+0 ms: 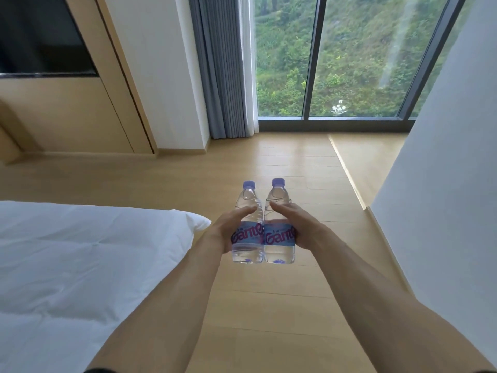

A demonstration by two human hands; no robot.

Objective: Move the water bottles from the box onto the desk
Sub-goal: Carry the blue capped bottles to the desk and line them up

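The left hand (223, 230) grips one water bottle (248, 224). The right hand (301, 230) grips another bottle (279, 224). Both stand upright and touching between the hands, caps up.

white bed (67, 251), grey curtain (217, 65), window (349, 55)

Both forearms extended forward, bare, converging. Left hand (228, 227) and right hand (298, 227) held side by side, thumbs pointing forward on top, fingers curled round what each holds.
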